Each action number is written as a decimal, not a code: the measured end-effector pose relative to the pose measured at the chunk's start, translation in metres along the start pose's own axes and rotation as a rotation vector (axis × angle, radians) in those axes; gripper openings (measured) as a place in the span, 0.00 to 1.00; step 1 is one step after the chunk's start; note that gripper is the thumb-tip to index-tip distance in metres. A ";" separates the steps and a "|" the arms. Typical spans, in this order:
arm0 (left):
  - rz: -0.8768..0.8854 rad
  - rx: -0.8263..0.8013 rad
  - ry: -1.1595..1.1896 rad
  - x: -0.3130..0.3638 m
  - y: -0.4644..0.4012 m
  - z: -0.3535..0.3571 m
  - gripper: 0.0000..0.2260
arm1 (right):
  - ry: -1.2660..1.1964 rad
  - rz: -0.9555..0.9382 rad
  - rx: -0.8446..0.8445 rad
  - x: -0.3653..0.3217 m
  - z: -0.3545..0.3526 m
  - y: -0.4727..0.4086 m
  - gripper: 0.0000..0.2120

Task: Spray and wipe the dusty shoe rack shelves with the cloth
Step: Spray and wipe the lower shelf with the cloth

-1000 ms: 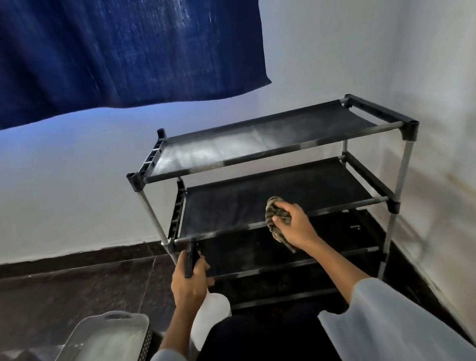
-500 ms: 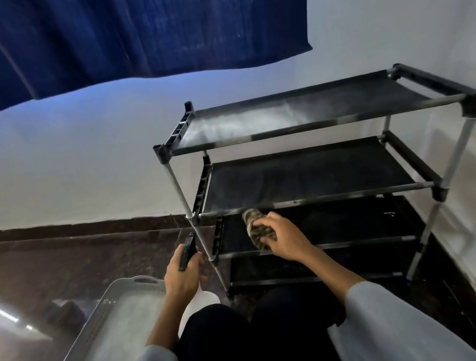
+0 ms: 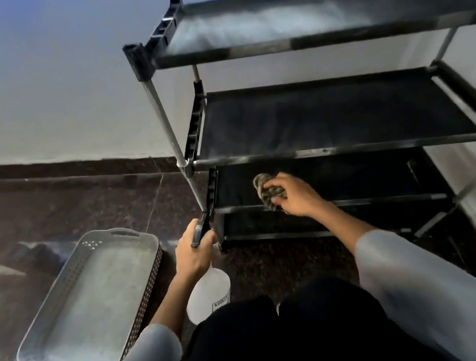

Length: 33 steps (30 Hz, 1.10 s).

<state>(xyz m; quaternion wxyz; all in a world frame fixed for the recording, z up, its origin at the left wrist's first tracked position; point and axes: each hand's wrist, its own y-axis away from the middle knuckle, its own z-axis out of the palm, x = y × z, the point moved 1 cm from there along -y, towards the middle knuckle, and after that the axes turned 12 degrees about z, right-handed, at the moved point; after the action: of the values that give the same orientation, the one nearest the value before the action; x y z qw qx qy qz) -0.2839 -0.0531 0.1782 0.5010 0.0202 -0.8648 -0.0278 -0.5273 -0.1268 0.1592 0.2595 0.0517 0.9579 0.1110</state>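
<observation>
A black shoe rack with several fabric shelves stands against the white wall. Its top shelf shows a pale dusty patch. My right hand grips a bunched striped cloth and holds it on the left part of the third shelf, at its front bar. My left hand holds a white spray bottle by its black trigger head, just left of the rack's front left corner, above the floor.
A grey perforated plastic basket lies on the dark stone floor to my left. The white wall runs behind the rack and close along its right side. My dark-clothed knees fill the bottom middle.
My view has dropped and moved closer. My right hand has carried the cloth down from the second shelf's front bar onto the third shelf. The left hand keeps the spray bottle.
</observation>
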 end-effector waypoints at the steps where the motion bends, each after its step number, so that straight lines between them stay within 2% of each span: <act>1: -0.008 -0.009 -0.004 -0.003 -0.003 0.002 0.03 | 0.001 -0.008 -0.007 -0.005 0.000 -0.007 0.18; 4: -0.015 -0.050 0.000 -0.013 -0.015 0.008 0.05 | 0.045 -0.076 -0.037 -0.023 0.008 -0.028 0.16; 7: 0.019 -0.050 -0.027 -0.025 -0.028 0.022 0.12 | 0.043 -0.161 -0.041 -0.044 0.031 -0.052 0.16; 10: 0.029 0.008 -0.012 -0.034 -0.038 0.037 0.07 | 0.087 -0.220 -0.132 -0.059 0.058 -0.072 0.16; 12: 0.021 0.064 0.030 -0.042 -0.040 0.045 0.02 | 0.148 -0.211 -0.116 -0.056 0.065 -0.084 0.16; 14: 0.017 0.107 0.080 -0.048 -0.039 0.050 0.02 | 0.226 -0.153 0.028 -0.044 0.064 -0.098 0.16; 16: 0.026 0.117 0.098 -0.048 -0.037 0.053 0.01 | 0.268 0.020 0.197 -0.028 0.059 -0.110 0.15; 18: 0.031 0.112 0.105 -0.049 -0.036 0.055 0.01 | 0.212 0.166 0.247 -0.024 0.056 -0.114 0.15; 19: 0.028 0.113 0.105 -0.049 -0.038 0.054 0.01 | 0.168 0.142 0.192 -0.030 0.056 -0.114 0.15; 22: 0.014 0.123 0.075 -0.048 -0.043 0.055 0.01 | 0.034 -0.115 -0.103 -0.059 0.069 -0.097 0.13; 23: 0.015 0.129 0.066 -0.049 -0.045 0.055 0.02 | 0.015 -0.159 -0.122 -0.062 0.076 -0.093 0.13; 24: 0.013 0.128 0.059 -0.048 -0.046 0.056 0.04 | 0.004 -0.172 -0.070 -0.060 0.081 -0.095 0.12; 26: -0.002 0.120 0.052 -0.045 -0.045 0.057 0.05 | 0.045 -0.122 0.152 -0.045 0.080 -0.106 0.11; 29: -0.011 0.109 0.101 -0.042 -0.043 0.054 0.03 | 0.231 0.124 0.426 -0.019 0.068 -0.121 0.13; 31: -0.009 0.108 0.117 -0.043 -0.044 0.052 0.01 | 0.219 0.249 0.440 -0.017 0.067 -0.122 0.14; 33: -0.018 0.104 0.128 -0.045 -0.045 0.054 0.02 | 0.124 0.143 0.286 -0.032 0.075 -0.113 0.14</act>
<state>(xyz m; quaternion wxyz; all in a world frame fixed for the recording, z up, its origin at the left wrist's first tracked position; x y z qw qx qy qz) -0.3081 -0.0940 0.1098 0.5531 0.0555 -0.8311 0.0141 -0.4661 -0.2279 0.0850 0.1815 0.1492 0.9720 -0.0051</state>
